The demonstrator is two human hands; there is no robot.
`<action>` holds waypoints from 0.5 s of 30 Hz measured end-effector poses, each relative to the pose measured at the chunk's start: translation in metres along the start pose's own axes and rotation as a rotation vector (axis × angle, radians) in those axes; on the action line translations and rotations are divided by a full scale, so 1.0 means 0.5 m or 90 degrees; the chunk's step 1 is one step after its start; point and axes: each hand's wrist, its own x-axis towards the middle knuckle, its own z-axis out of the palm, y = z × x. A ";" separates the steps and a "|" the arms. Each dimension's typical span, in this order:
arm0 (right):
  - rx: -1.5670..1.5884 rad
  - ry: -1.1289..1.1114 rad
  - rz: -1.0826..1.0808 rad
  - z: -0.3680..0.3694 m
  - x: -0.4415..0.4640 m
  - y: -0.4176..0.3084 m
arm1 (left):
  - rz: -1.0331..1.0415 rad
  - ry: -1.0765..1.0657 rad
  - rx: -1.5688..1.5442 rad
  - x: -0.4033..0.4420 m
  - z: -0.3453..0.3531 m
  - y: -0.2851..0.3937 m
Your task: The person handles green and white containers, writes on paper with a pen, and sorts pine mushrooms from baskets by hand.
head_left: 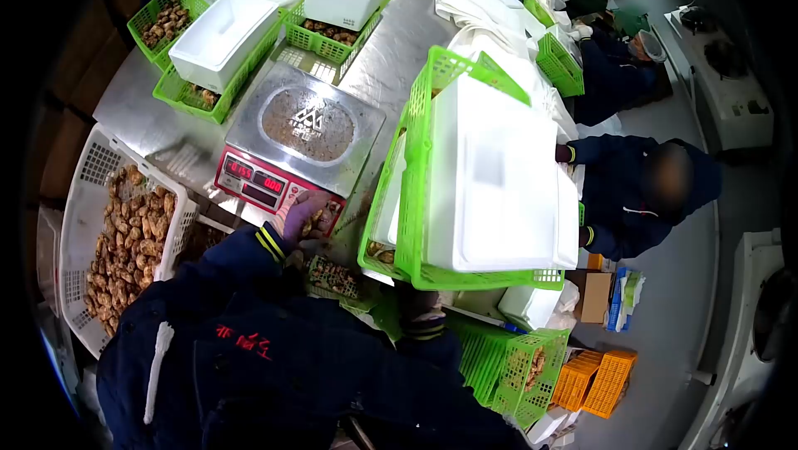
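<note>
My left hand point(304, 211), in a pale purplish glove, is at the front edge of the digital scale point(309, 124), its fingers closed round a few brown knobbly pieces point(314, 224). The scale's metal plate bears no load, and red digits glow on its panel. Below the scale lies a small green basket of brown pieces point(334, 277). My right hand point(421, 304) is low beside the tilted green crate point(418, 176); its fingers are dark and partly hidden, so I cannot tell what they hold. White foam boxes point(494, 176) fill that crate.
A white crate point(73, 242) of brown pieces stands at the left. Green baskets point(179, 94) and white boxes point(223, 39) sit behind the scale on the metal table point(137, 109). Co-workers point(644, 192) stand across at the right. Green crates point(515, 371) and orange crates point(609, 383) are at lower right.
</note>
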 end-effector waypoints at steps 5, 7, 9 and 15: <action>0.133 0.105 -0.046 -0.262 0.203 -0.103 | 0.031 0.056 -0.008 -0.022 0.018 0.060; 0.467 0.042 0.083 -0.195 0.230 -0.037 | 0.063 0.048 -0.016 -0.031 0.020 0.075; 0.500 -0.029 0.124 -0.195 0.291 -0.010 | 0.052 0.042 -0.011 -0.044 0.022 0.093; 0.400 0.048 0.090 -0.018 0.510 0.055 | 0.021 -0.011 -0.014 -0.042 -0.045 0.102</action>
